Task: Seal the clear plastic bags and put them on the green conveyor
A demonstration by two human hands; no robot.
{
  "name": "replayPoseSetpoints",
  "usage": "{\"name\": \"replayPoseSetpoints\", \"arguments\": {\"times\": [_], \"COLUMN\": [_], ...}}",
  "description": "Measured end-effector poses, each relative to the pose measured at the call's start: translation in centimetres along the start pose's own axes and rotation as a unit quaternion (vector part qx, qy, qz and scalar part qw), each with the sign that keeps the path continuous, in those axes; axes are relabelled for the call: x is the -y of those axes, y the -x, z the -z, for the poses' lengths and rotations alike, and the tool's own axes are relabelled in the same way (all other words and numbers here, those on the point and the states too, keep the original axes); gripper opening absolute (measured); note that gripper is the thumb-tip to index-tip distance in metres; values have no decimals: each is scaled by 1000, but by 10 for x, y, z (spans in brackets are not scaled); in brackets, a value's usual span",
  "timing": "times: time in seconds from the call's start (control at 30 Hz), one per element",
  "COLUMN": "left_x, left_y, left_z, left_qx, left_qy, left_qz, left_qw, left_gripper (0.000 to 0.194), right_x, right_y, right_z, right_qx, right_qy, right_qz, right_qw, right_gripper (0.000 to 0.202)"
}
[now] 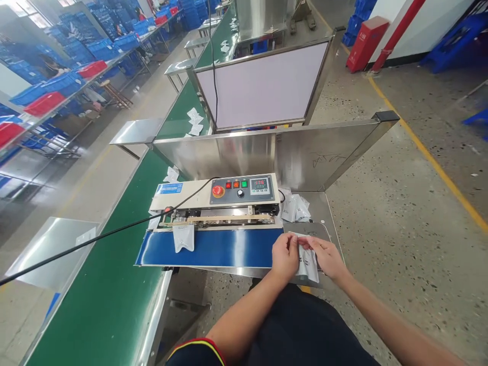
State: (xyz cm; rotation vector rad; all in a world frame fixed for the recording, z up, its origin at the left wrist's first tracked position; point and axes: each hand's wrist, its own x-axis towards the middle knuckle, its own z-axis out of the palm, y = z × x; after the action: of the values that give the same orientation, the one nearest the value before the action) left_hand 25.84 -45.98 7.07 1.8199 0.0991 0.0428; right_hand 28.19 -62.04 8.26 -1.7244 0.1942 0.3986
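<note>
Both hands pinch the top edge of a white printed pouch [308, 265], which hangs toward me at the right end of the machine. My left hand [285, 255] has its thumb and fingers closed on the pouch's left corner. On the right corner, my right hand [328, 258] grips in the same way. Left of them runs the blue belt [229, 248] of a band sealing machine [183, 195]. Another white pouch [184, 238] is at the sealer's left part, its upper edge at the sealing band. Several white pouches [295, 207] lie in a pile behind my hands.
A green conveyor belt [87, 300] runs along the left, with white pouches [195, 122] farther up. A steel panel [236, 155] stands behind the sealer. A black cable [110, 235] crosses in front. Blue crates [102, 49] line the far left; a red box [368, 43] stands far right.
</note>
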Motion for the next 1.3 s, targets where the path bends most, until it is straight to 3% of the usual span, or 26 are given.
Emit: {"name": "replayPoseSetpoints", "arguments": {"times": [0.07,0.13,0.2,0.3,0.37,0.4,0.5,0.57,0.67,0.77,0.87,1.03,1.13,1.3], "left_x": [2,5,12,22,24,23,18,16,14,9,6,16,26,36], "left_y": [2,6,12,24,31,33,29,21,6,-5,-9,-16,-28,-44], "left_z": [3,18,45,86,100,101,85,66,43,29,20,13,16,44], "left_qx": [4,-13,-37,-21,25,51,87,58,-3,10,43,17,-27,-85], "left_qy": [-2,-6,-29,-87,-119,-123,-91,-55,-19,-8,17,44,64,107], "left_qz": [-50,-79,-85,-110,-140,-154,-162,-130,-63,-57,-47,93,187,251], "left_qw": [999,997,995,990,983,979,979,988,998,998,998,995,980,958], "left_gripper": [36,32,31,33,38,40,35,31,39,31,29,39,42,37], "right_x": [-12,-21,-31,-43,-43,-40,-22,-9,2,3,0,-3,-5,-4], "right_y": [8,17,27,40,42,41,28,17,6,3,6,-1,-21,-55], "right_z": [1,15,33,46,39,32,13,9,17,26,27,22,15,-15], "right_qx": [-46,-64,-49,13,34,34,12,-13,-20,-5,-38,-112,-114,-50], "right_qy": [13,95,231,378,389,370,258,189,132,103,59,24,-4,-54], "right_qz": [46,125,240,375,415,417,353,263,146,98,65,-56,-101,-130], "right_qw": [998,985,942,846,822,830,899,946,980,990,995,992,988,989], "right_gripper": [76,53,35,36,37,36,28,31,51,64,68,51,42,36]}}
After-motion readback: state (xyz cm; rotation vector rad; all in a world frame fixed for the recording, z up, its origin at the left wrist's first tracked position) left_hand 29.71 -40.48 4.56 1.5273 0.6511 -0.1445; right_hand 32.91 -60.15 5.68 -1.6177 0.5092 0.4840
